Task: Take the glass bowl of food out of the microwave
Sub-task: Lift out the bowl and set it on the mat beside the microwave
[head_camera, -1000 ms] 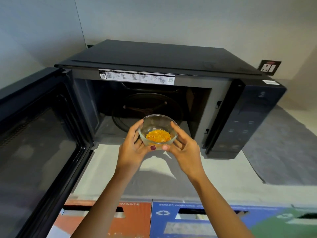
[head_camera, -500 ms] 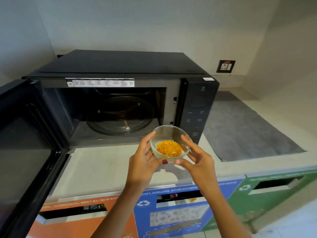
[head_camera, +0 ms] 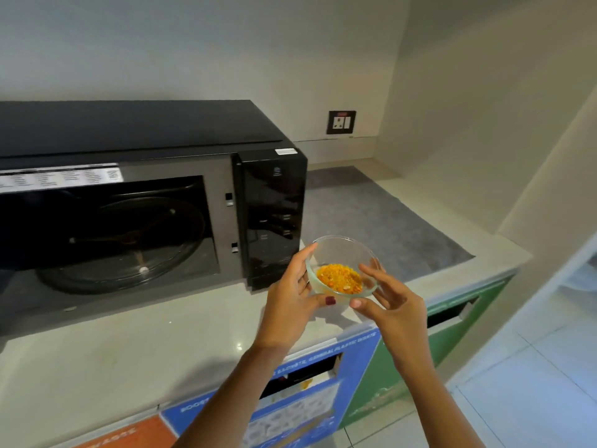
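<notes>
The black microwave point(head_camera: 135, 176) fills the left of the view, its cavity open and holding nothing but the glass turntable point(head_camera: 122, 244) (the door itself is out of view here). It stands on a pale counter point(head_camera: 129, 344), with a grey mat point(head_camera: 381, 221) spread to the right and far side. Coloured bin fronts run under the near edge, the blue one point(head_camera: 310, 389) in the middle.

The glass bowl point(head_camera: 342, 265) is clear of the cavity, held in the air over the near counter edge, right of the control panel point(head_camera: 274, 218). Orange-yellow food point(head_camera: 339, 279) lies in its bottom, well below the rim.

The left hand point(head_camera: 290, 302) cups the bowl's left wall, fingers curled round it; the right hand point(head_camera: 391, 305) clasps the right side, fingers half spread.

The removal looks essentially done; only setting the bowl down seems left.
</notes>
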`<state>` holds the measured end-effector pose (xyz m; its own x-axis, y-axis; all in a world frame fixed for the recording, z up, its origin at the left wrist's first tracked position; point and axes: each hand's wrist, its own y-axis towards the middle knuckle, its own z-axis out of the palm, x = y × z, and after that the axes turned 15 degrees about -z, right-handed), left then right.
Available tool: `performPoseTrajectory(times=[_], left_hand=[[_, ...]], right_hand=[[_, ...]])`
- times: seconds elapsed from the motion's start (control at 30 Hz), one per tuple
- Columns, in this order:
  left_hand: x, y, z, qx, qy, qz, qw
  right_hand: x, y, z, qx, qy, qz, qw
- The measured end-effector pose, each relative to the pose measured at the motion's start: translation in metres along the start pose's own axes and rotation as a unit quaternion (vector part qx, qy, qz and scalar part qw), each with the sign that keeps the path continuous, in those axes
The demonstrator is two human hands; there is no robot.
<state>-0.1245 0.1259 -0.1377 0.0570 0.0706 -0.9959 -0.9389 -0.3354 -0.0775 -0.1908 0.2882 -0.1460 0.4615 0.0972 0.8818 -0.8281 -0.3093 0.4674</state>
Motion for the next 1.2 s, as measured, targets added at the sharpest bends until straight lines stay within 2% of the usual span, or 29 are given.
performPoseTrajectory(times=[0.23, 0.7, 1.2], left_hand=[[0.011, 0.071, 0.035, 0.019, 0.022, -0.005, 1.0], [0.03, 0.218, 0.068, -0.003, 0.032, -0.016, 0.999], [0.057, 0.276, 0.066, -0.025, 0.035, -0.034, 0.998]], right_hand=[[-0.028, 0.045, -0.033, -0.03, -0.009, 0.012, 0.999], [-0.115, 0.158, -0.052, -0.013, 0.002, 0.023, 1.0], [-0.15, 0.196, -0.041, -0.003, -0.024, 0.047, 0.999]])
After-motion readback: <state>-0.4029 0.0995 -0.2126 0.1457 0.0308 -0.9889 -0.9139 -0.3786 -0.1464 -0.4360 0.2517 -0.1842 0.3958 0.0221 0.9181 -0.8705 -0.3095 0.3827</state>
